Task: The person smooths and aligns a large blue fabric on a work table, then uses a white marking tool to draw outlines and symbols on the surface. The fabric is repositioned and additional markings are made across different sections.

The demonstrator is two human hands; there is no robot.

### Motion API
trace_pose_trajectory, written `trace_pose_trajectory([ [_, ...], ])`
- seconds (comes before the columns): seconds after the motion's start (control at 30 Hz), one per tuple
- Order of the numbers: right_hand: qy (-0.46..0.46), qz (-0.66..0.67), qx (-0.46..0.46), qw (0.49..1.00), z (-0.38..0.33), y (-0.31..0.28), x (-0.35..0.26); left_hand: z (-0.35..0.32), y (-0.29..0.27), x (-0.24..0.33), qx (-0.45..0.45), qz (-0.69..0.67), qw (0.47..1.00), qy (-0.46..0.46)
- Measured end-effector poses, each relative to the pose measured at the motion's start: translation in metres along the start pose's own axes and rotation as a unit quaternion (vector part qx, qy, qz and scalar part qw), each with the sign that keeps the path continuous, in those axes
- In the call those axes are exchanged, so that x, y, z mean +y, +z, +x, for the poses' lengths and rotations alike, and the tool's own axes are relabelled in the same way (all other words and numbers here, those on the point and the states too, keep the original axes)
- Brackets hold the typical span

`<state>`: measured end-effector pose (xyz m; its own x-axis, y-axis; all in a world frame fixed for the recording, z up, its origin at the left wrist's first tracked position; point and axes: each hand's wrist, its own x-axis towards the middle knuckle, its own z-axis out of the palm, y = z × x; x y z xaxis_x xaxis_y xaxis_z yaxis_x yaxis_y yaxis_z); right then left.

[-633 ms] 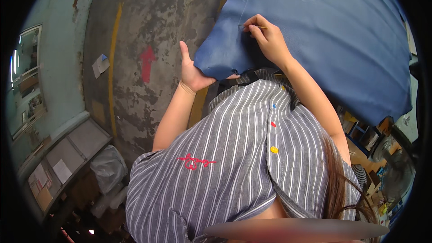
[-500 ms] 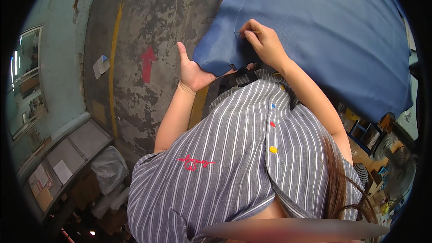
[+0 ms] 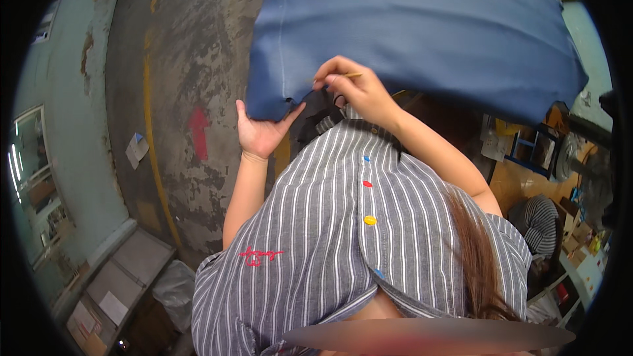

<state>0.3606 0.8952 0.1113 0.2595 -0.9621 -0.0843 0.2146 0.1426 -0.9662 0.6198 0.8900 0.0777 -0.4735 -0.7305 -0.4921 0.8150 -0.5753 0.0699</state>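
Note:
A large blue leather sheet (image 3: 409, 33) spreads across the upper middle and right, with a pale line running down near its left edge. My left hand (image 3: 260, 133) is at the sheet's near left corner, open, its thumb pointing up and its fingers stretched out against the underside and edge. A small dark notch or curl shows at that corner, beside the fingertips. My right hand (image 3: 356, 92) is closed on a thin yellowish stick-like pen (image 3: 354, 75), just right of the corner by the near edge. Its tip is hidden by my fingers.
Worn grey floor with a red arrow (image 3: 199, 133) and a yellow line (image 3: 149, 92) lies to the left, beside a pale green wall. A grey cabinet (image 3: 132, 260) with papers stands lower left. At right are a blue metal frame (image 3: 533, 151), a fan and boxes.
My right hand has come from the pale line on the sheet down to its near edge, closer to my left hand. My left fingers now show at the corner. The whole view has shifted.

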Motion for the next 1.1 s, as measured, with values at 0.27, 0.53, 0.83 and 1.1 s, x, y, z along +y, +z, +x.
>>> trace_pose_trajectory([
  [0.27, -0.039, 0.057, 0.34, 0.938, -0.068, -0.103, -0.015, 0.03, 0.007, -0.04, -0.095, 0.007, 0.986, -0.137],
  [0.53, -0.098, 0.038, 0.496, 0.862, -0.14, -0.154, -0.013, 0.062, 0.018, -0.065, -0.133, 0.127, 0.965, -0.187],
  [0.83, -0.115, -0.06, 0.526, 0.84, -0.152, -0.216, -0.018, 0.074, 0.038, -0.106, -0.077, 0.276, 0.934, -0.213],
  [1.1, -0.121, -0.178, 0.446, 0.869, -0.086, -0.308, -0.022, 0.074, 0.036, -0.152, -0.007, 0.402, 0.901, -0.165],
])
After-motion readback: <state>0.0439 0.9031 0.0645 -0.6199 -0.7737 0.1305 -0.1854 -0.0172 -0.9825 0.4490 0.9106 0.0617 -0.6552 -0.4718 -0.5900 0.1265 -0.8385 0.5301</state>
